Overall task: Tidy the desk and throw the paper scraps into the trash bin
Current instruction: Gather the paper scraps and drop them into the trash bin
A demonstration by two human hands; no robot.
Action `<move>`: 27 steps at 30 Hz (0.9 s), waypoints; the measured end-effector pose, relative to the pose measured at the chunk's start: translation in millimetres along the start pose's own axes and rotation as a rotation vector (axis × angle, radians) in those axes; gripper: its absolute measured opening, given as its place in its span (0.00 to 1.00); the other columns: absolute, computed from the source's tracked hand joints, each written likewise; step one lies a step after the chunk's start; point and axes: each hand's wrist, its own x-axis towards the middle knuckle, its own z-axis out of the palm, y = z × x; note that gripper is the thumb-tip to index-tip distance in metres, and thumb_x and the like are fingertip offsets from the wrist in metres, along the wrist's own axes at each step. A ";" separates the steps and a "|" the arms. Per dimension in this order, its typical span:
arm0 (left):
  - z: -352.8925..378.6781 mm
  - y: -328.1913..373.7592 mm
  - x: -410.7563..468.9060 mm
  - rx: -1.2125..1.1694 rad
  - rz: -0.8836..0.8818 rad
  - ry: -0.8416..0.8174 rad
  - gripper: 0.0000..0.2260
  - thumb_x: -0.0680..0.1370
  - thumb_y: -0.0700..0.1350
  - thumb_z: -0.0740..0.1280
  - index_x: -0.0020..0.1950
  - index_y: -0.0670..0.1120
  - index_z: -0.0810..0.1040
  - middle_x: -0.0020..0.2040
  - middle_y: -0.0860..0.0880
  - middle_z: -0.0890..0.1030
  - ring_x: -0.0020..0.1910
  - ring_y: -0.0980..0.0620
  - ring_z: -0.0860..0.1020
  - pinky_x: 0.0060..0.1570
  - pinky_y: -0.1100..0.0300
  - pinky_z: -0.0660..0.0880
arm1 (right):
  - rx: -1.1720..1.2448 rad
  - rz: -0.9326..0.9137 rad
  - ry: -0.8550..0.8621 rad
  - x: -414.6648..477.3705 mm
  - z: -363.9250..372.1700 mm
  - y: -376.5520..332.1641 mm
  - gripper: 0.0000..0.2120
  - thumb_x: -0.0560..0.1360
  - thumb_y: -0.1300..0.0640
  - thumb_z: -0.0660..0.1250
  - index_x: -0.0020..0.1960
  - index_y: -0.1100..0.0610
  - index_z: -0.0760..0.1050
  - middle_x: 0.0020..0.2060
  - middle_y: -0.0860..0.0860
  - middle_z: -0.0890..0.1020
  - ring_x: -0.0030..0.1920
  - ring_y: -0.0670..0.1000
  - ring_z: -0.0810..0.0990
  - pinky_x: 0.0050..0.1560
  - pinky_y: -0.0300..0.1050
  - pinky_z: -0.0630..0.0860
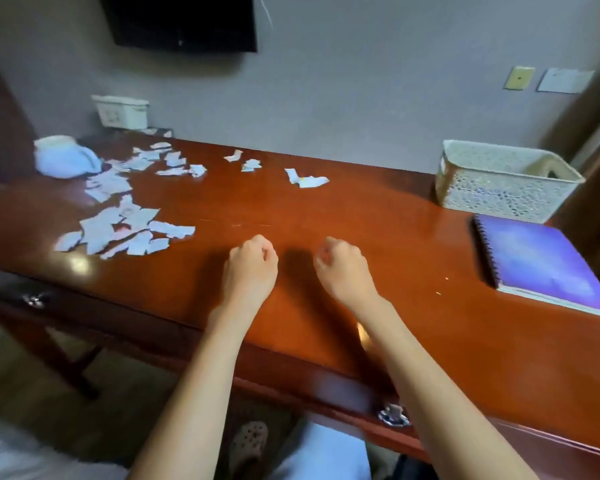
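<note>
Torn paper scraps point(97, 233) litter the counter point(326, 209), well left of the white lattice basket point(499, 188). Nearer the basket, the left hand point(250, 268) and right hand point(343, 268) hover with fingers curled into fists, holding nothing. A purple notebook point(541, 265) lies just in front of the basket.

place: hotel-like room | wall-mounted TV point(181, 22) up beyond the fingers point(257, 244) | polished wooden desk point(361, 209) with drawers point(326, 389) beneath the fingers
</note>
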 end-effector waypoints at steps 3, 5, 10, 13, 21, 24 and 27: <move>-23.2 -49.3 35.6 0.031 -0.140 0.085 0.15 0.81 0.44 0.56 0.66 0.45 0.72 0.66 0.44 0.73 0.66 0.46 0.70 0.62 0.54 0.71 | 0.023 -0.110 -0.143 32.4 43.9 -50.4 0.14 0.78 0.60 0.58 0.62 0.62 0.72 0.59 0.60 0.76 0.60 0.61 0.75 0.57 0.48 0.72; -38.2 -84.7 58.4 0.089 -0.222 0.142 0.16 0.81 0.44 0.58 0.69 0.44 0.70 0.69 0.43 0.70 0.69 0.44 0.67 0.66 0.50 0.68 | 0.048 -0.180 -0.249 50.8 75.2 -82.7 0.18 0.79 0.58 0.58 0.68 0.59 0.68 0.65 0.59 0.72 0.65 0.60 0.72 0.64 0.48 0.69; -81.9 -163.7 103.6 0.255 -0.391 0.197 0.22 0.80 0.47 0.58 0.74 0.46 0.61 0.75 0.39 0.58 0.75 0.40 0.53 0.71 0.44 0.60 | -0.006 -0.292 -0.426 84.6 142.3 -153.5 0.27 0.79 0.48 0.59 0.74 0.56 0.57 0.76 0.59 0.55 0.76 0.61 0.52 0.75 0.55 0.55; -98.4 -198.9 121.5 0.290 -0.476 0.158 0.23 0.81 0.50 0.55 0.76 0.48 0.55 0.77 0.39 0.50 0.76 0.37 0.46 0.73 0.43 0.52 | -0.100 -0.359 -0.498 94.9 170.3 -179.6 0.33 0.77 0.40 0.57 0.77 0.50 0.49 0.77 0.56 0.43 0.77 0.60 0.41 0.75 0.60 0.46; -105.9 -245.4 150.2 0.244 -0.370 0.077 0.21 0.81 0.48 0.49 0.74 0.47 0.63 0.73 0.38 0.64 0.72 0.38 0.60 0.73 0.46 0.57 | -0.285 -0.442 -0.588 112.9 207.5 -207.8 0.28 0.79 0.39 0.49 0.76 0.45 0.50 0.77 0.53 0.46 0.77 0.60 0.41 0.74 0.62 0.42; -105.4 -241.1 152.2 0.158 -0.259 0.083 0.18 0.81 0.44 0.54 0.70 0.44 0.70 0.69 0.40 0.70 0.68 0.42 0.68 0.68 0.51 0.64 | -0.257 -0.421 -0.451 120.1 204.3 -197.8 0.23 0.81 0.46 0.51 0.75 0.49 0.56 0.74 0.58 0.58 0.76 0.60 0.52 0.73 0.59 0.51; -100.3 -231.9 153.1 0.115 -0.173 0.106 0.17 0.81 0.43 0.56 0.69 0.43 0.71 0.68 0.41 0.71 0.67 0.43 0.69 0.66 0.51 0.66 | -0.310 -0.385 -0.347 124.8 194.6 -180.6 0.21 0.81 0.49 0.52 0.71 0.54 0.62 0.68 0.59 0.67 0.72 0.62 0.61 0.71 0.58 0.58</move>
